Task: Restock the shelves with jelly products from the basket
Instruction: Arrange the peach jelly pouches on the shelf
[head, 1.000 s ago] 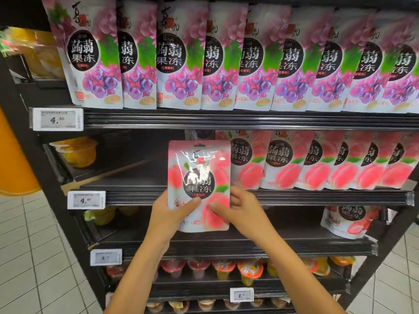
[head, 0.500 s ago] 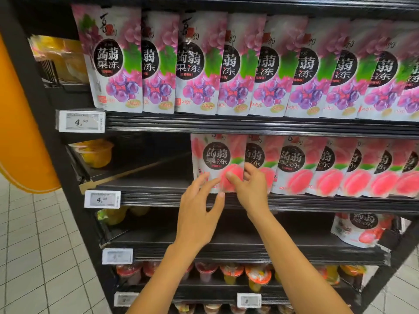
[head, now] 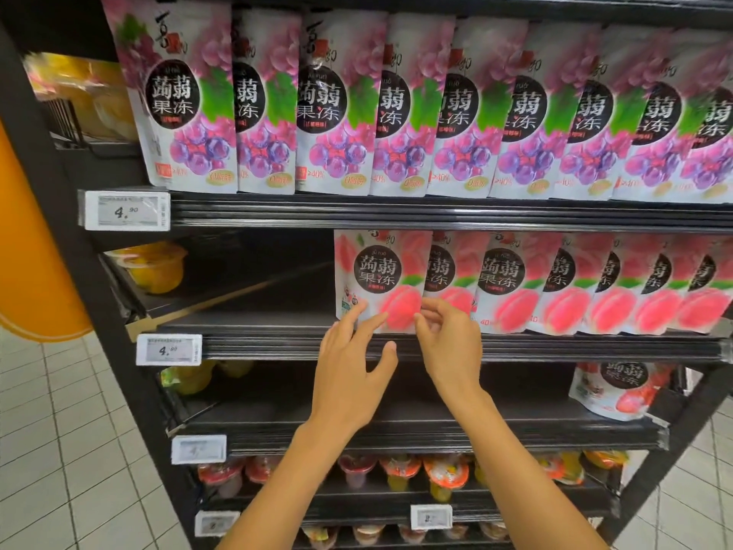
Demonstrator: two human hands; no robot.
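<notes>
A pink peach jelly pouch [head: 378, 279] stands upright at the left end of the peach row [head: 555, 283] on the second shelf [head: 258, 343]. My left hand [head: 351, 363] is just below and in front of it, fingers spread, fingertips near its lower edge. My right hand [head: 450, 343] hovers at the pouch's lower right corner with fingers loosely curled, holding nothing. No basket is in view.
Purple grape jelly pouches [head: 357, 109] fill the top shelf. The second shelf's left half is bare except a yellow cup [head: 154, 267]. A strawberry pouch [head: 618, 391] lies on the third shelf; jelly cups [head: 400, 474] line the lower shelves. An orange pillar [head: 27, 248] stands left.
Both hands carried the peach pouch up from in front of the shelf edge, set it at the left end of the peach row, and have let go, drawing back slightly.
</notes>
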